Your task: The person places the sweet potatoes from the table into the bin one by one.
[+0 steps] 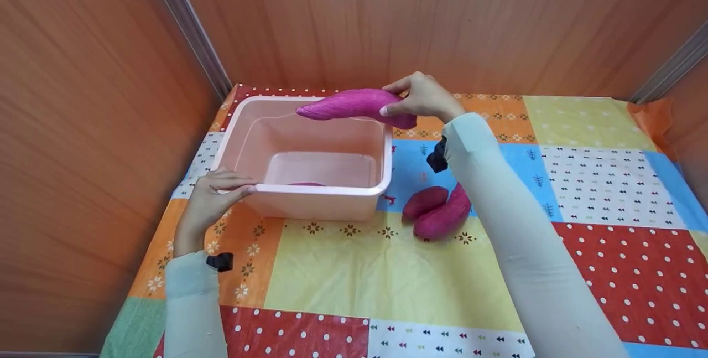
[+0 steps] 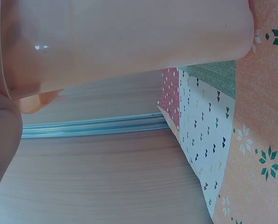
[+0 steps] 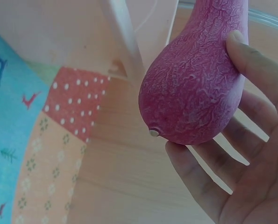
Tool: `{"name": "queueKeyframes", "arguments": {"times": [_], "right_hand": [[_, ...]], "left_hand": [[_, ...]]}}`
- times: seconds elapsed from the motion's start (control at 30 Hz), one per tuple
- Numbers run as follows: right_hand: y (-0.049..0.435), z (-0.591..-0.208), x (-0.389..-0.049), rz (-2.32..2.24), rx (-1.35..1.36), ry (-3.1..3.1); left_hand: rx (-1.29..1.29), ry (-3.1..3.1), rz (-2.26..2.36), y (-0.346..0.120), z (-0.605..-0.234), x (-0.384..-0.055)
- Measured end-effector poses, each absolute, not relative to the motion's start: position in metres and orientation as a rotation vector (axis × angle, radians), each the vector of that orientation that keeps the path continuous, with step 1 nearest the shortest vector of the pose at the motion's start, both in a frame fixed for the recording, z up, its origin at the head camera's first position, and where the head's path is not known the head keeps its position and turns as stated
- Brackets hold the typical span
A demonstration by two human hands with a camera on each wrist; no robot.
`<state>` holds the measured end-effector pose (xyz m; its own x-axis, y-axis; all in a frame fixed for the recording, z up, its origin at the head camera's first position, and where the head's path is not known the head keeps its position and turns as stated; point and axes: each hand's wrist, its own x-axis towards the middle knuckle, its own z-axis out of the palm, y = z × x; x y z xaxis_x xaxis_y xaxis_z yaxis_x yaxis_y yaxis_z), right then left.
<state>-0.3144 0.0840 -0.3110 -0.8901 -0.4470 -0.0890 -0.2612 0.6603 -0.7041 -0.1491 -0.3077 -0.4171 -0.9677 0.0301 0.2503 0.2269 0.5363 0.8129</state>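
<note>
My right hand (image 1: 423, 97) holds a long magenta sweet potato (image 1: 354, 104) by its thick end, above the right side of a pale pink plastic tub (image 1: 315, 203). In the right wrist view, the thumb lies along one side of the sweet potato (image 3: 190, 93), and the fingers (image 3: 199, 179) support the other. A small pale stub marks its rounded end. My left hand (image 1: 213, 197) grips the tub's rim at the near left corner. A sliver of magenta (image 1: 307, 184) shows inside the tub, mostly hidden by the near wall.
Two more magenta sweet potatoes (image 1: 442, 219) lie together on the cloth right of the tub, partly behind my right sleeve. A patchwork-patterned cloth (image 1: 387, 275) covers the table. Wood-grain panels (image 1: 420, 20) stand behind and at both sides.
</note>
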Motion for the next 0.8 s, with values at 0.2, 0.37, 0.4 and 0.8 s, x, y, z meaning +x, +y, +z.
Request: {"name": "queueKeyframes", "arguments": {"times": [0.2, 0.37, 0.4, 0.8], "right_hand": [[0.073, -0.312, -0.312, -1.103, -0.547, 2.613], [0.064, -0.313, -0.311, -1.126, -0.545, 2.608], [0.063, -0.313, -0.311, -1.126, -0.547, 2.609], [0.039, -0.316, -0.309, -1.147, -0.514, 2.581]], "left_hand": [[-0.231, -2.563, -1.383, -0.308, -0.417, -0.148], [-0.220, -2.564, -1.411, -0.308, -0.417, -0.148], [-0.215, -2.566, -1.413, -0.308, -0.417, -0.148], [-0.165, -2.610, -1.418, -0.300, -0.400, -0.137]]}}
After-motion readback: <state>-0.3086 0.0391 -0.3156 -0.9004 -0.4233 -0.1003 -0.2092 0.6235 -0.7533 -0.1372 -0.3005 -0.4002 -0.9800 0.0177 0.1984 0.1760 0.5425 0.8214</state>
